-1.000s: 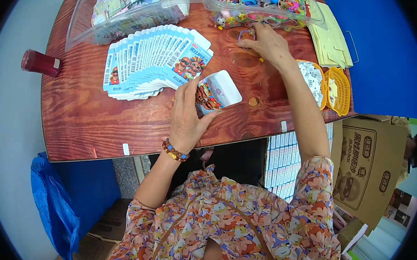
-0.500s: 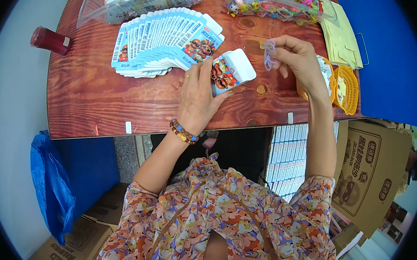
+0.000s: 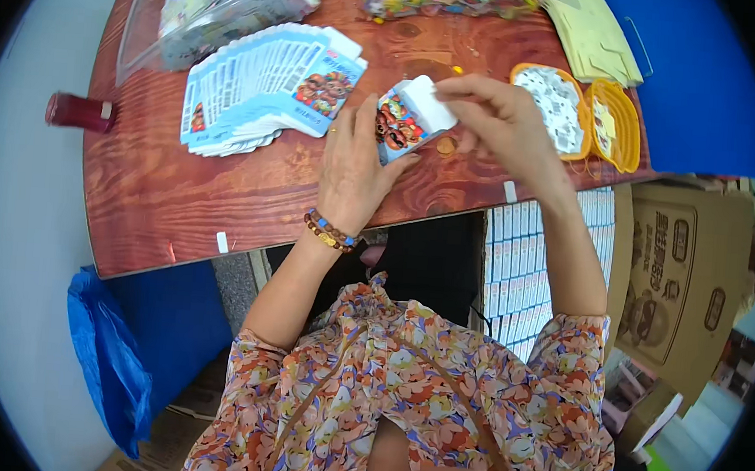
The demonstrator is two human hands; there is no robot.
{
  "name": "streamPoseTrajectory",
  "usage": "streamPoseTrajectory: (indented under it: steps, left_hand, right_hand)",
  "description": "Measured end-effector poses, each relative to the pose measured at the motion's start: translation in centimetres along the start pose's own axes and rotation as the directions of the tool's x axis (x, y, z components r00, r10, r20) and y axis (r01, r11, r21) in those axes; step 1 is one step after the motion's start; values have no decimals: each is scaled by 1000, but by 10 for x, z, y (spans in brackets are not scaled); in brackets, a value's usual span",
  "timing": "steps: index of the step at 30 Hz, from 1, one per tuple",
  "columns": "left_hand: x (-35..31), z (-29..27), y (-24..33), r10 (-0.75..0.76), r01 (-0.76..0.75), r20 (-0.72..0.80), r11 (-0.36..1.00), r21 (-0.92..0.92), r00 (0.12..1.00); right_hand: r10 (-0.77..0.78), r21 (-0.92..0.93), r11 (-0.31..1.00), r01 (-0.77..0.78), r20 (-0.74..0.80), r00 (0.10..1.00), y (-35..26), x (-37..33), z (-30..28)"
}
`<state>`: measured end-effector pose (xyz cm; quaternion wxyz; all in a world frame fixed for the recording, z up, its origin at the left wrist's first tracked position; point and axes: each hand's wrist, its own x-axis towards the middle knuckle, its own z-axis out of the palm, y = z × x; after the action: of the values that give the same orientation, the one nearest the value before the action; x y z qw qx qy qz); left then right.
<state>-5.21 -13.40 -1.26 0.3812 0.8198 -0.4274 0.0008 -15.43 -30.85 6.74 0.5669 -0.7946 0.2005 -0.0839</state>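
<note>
My left hand (image 3: 352,159) grips a small blue-and-white card box (image 3: 400,130) with cartoon figures printed on it. The box is tilted, and its white end flap (image 3: 430,104) stands up at the upper right. Against that flap are the fingertips of my right hand (image 3: 499,126), drawn together; what lies between them, if anything, is hidden. Left of the box, a fanned stack of similar flat cartons (image 3: 265,83) rests on the wooden table (image 3: 169,212).
Clear plastic bins hold packets (image 3: 235,15) and colourful trinkets (image 3: 451,3) at the back. Orange baskets (image 3: 617,125), one with white pieces (image 3: 548,107), and yellow paper sheets (image 3: 589,31) lie right. A red jar (image 3: 81,112) sits at the left edge. Packed small boxes (image 3: 524,272) stand below the table.
My right hand has moved left to the box flap. The lilac looped band it held no longer shows. My view has shifted, bringing more of the orange baskets into sight.
</note>
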Motion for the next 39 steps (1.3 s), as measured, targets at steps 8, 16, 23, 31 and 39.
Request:
streamPoseTrajectory:
  steps: [8, 16, 23, 31, 39]
  left_hand:
    - [-4, 1, 4, -6, 9, 22, 994, -106, 1000]
    - [-14, 11, 16, -66, 97, 111, 948, -303, 992]
    - [-17, 16, 16, 80, -62, 100, 983, -173, 992]
    - [-16, 13, 22, 88, -66, 94, 975, -211, 992]
    - [-17, 6, 19, 88, -70, 70, 973, -220, 994]
  right_hand:
    - [-167, -84, 984, 154, -176, 970, 11, -19, -29]
    - [175, -441, 784, -437, -519, 837, 124, -38, -211]
    - [307, -477, 752, -455, -357, 882, 152, -23, -229]
    - [255, -437, 782, -445, -427, 867, 149, -33, -246]
    - [231, -284, 850, -443, -555, 799, 134, -43, -244]
